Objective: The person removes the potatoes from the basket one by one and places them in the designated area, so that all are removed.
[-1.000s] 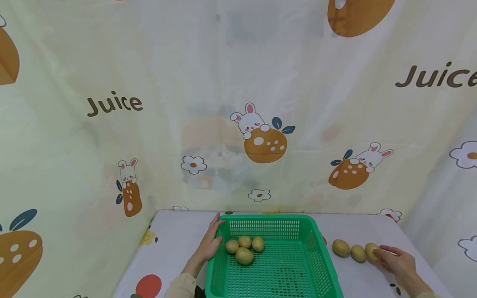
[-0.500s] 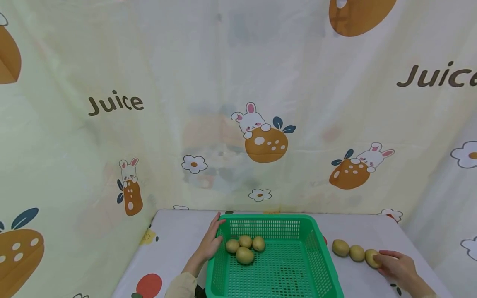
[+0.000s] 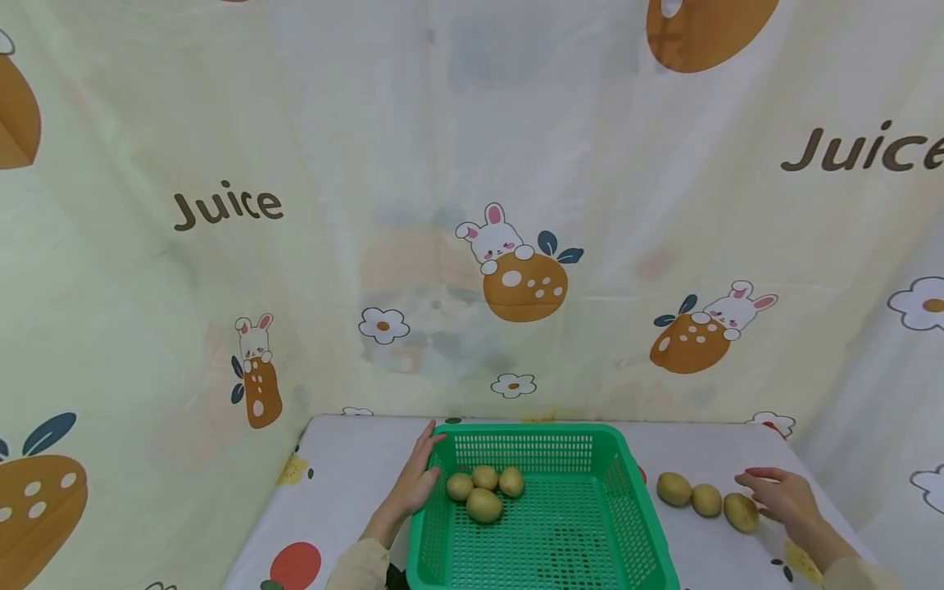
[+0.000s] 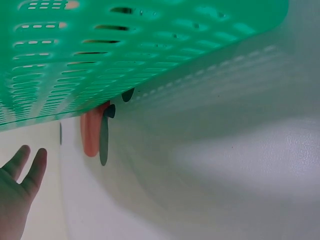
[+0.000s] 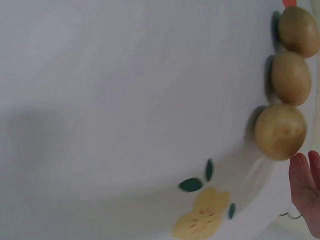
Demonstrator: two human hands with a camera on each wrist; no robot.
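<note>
Three potatoes lie in a row on the table to the right of the green basket (image 3: 531, 430): a left one (image 3: 673, 489), a middle one (image 3: 706, 501) and a right one (image 3: 741, 513). Just beside the right potato is my right hand (image 3: 787, 500), fingers loosely extended and holding nothing. In the right wrist view its fingertips (image 5: 298, 162) appear close to that potato; whether they touch it I cannot tell. My left hand (image 3: 415, 485) rests along the basket's left rim with its fingers stretched out. Several potatoes (image 3: 483, 506) sit in the basket's left half.
A white patterned cloth (image 3: 347, 459) covers the table. Behind it hangs a printed curtain (image 3: 435, 246), which also runs along the left and right sides. The basket's near end is cut off by the head view's lower edge.
My right hand drew the rightmost potato slightly nearer to me, then let go of it and moved up and to the right. The left hand and basket stayed in place.
</note>
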